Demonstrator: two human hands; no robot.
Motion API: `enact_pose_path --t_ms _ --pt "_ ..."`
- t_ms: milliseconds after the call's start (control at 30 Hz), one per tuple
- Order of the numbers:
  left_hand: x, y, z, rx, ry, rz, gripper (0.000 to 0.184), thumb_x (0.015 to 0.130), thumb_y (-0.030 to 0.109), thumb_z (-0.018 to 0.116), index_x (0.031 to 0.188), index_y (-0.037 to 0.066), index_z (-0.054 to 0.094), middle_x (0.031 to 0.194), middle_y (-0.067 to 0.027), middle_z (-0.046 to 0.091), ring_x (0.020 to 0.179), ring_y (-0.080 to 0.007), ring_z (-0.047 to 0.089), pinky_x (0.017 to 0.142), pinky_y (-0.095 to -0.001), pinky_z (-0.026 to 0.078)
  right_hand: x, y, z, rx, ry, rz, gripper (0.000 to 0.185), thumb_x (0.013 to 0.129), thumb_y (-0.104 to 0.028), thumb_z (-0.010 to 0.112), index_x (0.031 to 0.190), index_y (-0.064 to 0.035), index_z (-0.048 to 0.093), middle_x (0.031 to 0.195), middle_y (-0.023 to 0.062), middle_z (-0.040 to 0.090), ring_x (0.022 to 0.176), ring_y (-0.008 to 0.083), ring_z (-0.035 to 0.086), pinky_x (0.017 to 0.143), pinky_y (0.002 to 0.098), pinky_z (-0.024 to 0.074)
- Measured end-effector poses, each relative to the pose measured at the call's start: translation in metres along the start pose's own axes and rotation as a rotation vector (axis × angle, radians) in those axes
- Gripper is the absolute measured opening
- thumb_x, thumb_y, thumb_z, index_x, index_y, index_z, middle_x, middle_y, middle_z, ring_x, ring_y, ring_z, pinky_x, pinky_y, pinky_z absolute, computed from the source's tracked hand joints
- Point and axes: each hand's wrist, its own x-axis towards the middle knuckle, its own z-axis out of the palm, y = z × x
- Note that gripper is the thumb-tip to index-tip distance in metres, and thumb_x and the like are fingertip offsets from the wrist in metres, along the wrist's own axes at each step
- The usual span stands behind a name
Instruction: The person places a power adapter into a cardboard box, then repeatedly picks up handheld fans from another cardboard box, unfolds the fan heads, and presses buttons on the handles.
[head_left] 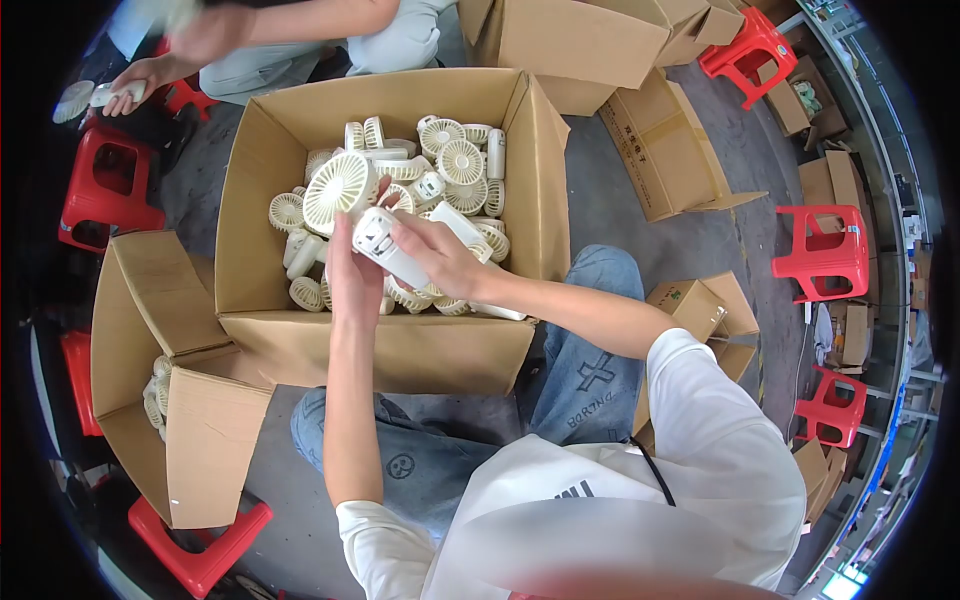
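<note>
Both my hands are closed on a white handheld fan (400, 255) over the large open carton (390, 350). My left hand (350, 258) wraps round it from the left, close below a round fan head (336, 192). My right hand (440, 255) grips the white body from the right, thumb on top. The end of the body facing me shows small grey details. I cannot tell whether the round head belongs to this same fan. Beneath my hands, the carton holds a pile of white fans (460, 162), some partly hidden by my hands and forearms.
A smaller open carton (215, 440) with some fans stands at left. Another person's hand (125, 88) holds a fan at upper left. Red stools (825, 252) stand to both sides. More cartons (660, 145) lie behind and at right. My legs flank the carton's near side.
</note>
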Motion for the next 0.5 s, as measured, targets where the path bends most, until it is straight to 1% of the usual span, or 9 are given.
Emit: enact_pose_path --t_ms 100,200,367,500 --pt "0.003 0.005 -0.006 0.046 0.016 -0.044 0.054 0.097 0.032 0.044 0.135 -0.005 0.036 0.132 -0.0172 0.050 0.120 -0.0242 0.051 0.099 -0.0367 0.043 -0.002 0.001 0.001 -0.062 -0.036 -0.015 0.047 0.101 -0.043 0.032 0.113 -0.0010 0.049 0.071 0.0044 0.058 0.057 0.0101 0.054 0.054 0.0246 0.0431" --pt "0.004 0.005 -0.007 0.107 0.015 -0.025 0.054 0.097 0.033 0.044 0.135 -0.006 0.037 0.132 -0.0177 0.050 0.120 -0.0250 0.050 0.099 -0.0374 0.044 -0.002 -0.002 -0.003 -0.102 -0.031 0.002 0.049 0.100 -0.045 0.030 0.111 -0.0006 0.049 0.067 0.0044 0.057 0.056 0.0100 0.053 0.053 0.0243 0.0428" --pt "0.008 0.004 -0.013 0.185 -0.019 0.040 0.054 0.097 0.032 0.045 0.134 -0.007 0.037 0.132 -0.0185 0.050 0.120 -0.0260 0.050 0.100 -0.0378 0.043 -0.002 0.000 -0.002 -0.104 -0.016 -0.007 0.049 0.101 -0.044 0.030 0.111 0.0000 0.048 0.066 0.0046 0.057 0.055 0.0096 0.052 0.052 0.0240 0.0424" --pt "0.008 0.004 -0.013 0.112 -0.016 0.025 0.053 0.096 0.031 0.048 0.134 -0.005 0.038 0.131 -0.0184 0.051 0.119 -0.0263 0.051 0.100 -0.0378 0.043 -0.001 -0.001 -0.004 -0.100 -0.041 0.023 0.049 0.100 -0.045 0.030 0.113 -0.0007 0.048 0.070 0.0055 0.058 0.060 0.0107 0.054 0.056 0.0248 0.0437"
